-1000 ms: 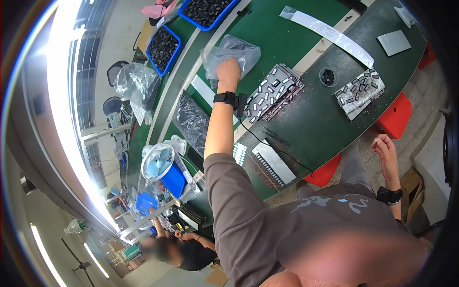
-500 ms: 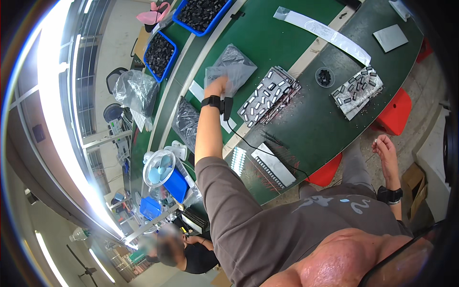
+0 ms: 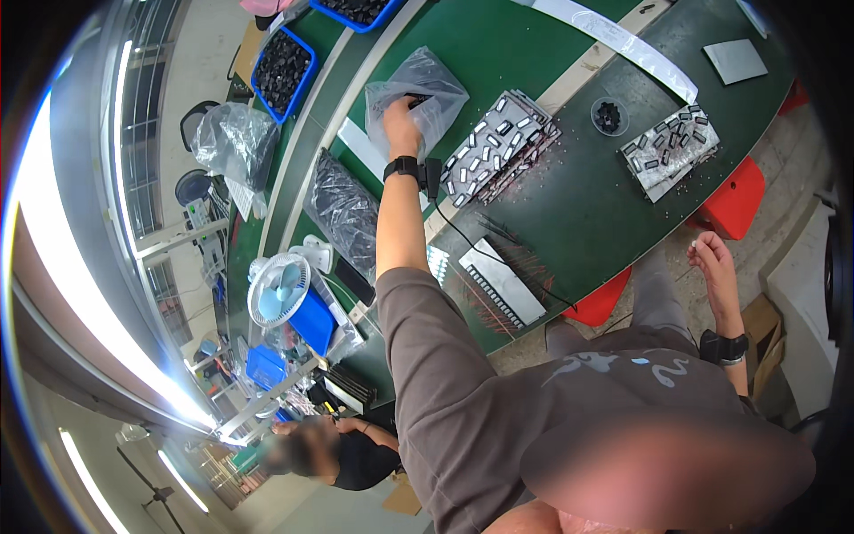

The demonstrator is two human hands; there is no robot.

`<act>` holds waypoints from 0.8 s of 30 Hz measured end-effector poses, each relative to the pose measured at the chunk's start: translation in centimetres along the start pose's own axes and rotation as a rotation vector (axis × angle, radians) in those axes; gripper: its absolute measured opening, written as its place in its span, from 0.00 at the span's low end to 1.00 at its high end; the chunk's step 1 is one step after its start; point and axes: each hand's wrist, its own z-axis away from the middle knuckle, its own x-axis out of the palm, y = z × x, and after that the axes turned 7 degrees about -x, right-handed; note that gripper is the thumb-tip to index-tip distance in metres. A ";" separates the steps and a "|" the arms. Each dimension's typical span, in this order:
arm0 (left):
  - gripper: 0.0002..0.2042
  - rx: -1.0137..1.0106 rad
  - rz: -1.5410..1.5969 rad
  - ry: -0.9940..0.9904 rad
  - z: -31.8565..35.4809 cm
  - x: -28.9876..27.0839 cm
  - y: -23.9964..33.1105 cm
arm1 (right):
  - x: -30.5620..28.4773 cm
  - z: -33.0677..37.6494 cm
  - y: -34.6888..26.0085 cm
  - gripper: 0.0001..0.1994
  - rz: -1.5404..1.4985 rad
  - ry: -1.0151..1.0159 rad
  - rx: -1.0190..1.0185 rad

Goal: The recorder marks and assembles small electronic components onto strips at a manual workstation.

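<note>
Film at the mouth of the clear plastic bag (image 3: pixel 440 78) has spread wider around the left hand (image 3: pixel 403 131) since half a second ago, and dark contents (image 3: pixel 418 100) now show by the fingertips. From where I stand, the bag lies on the bench (image 3: pixel 592 233), past the pale rail (image 3: pixel 583 82) and well away from the near edge. I'd judge the step in hand to be reaching into that bag; the next move seems to call for a sure grip, with the slack film kept clear. Whether those fingers are apart or clamped on something I can't tell, as film and knuckles cover them. Just beside the bag, toward the near edge, sits a stack of trays (image 3: pixel 503 138) strewn with small black-and-white pieces, too fine to make out singly. Off the bench, past its near edge by a red stool (image 3: pixel 734 200), the right hand (image 3: pixel 713 260) hangs with thumb and fingertips close together; a pale speck shows there, but I can't say whether it is gripped. At the bench's far edge, one blue bin (image 3: pixel 356 27) is cut off by the view's top.
</note>
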 end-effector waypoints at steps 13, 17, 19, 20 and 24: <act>0.09 -0.610 1.096 -0.078 6.2 -10.3 3.4 | 4.0 -0.9 0.7 0.06 0.090 -0.166 -0.052; 0.11 -0.597 1.134 -0.148 14.6 -13.8 7.5 | 6.7 -1.1 1.6 0.07 0.088 -0.277 -0.079; 0.11 -0.586 1.118 -0.330 19.0 -12.4 10.7 | 8.1 -1.5 2.3 0.06 0.106 -0.315 -0.092; 0.10 -0.610 1.135 -0.413 21.1 -10.8 12.4 | 8.7 -1.9 2.8 0.06 0.123 -0.359 -0.103; 0.08 -0.605 1.098 -0.554 25.5 -2.1 17.6 | 10.4 -4.2 5.0 0.06 0.167 -0.418 -0.208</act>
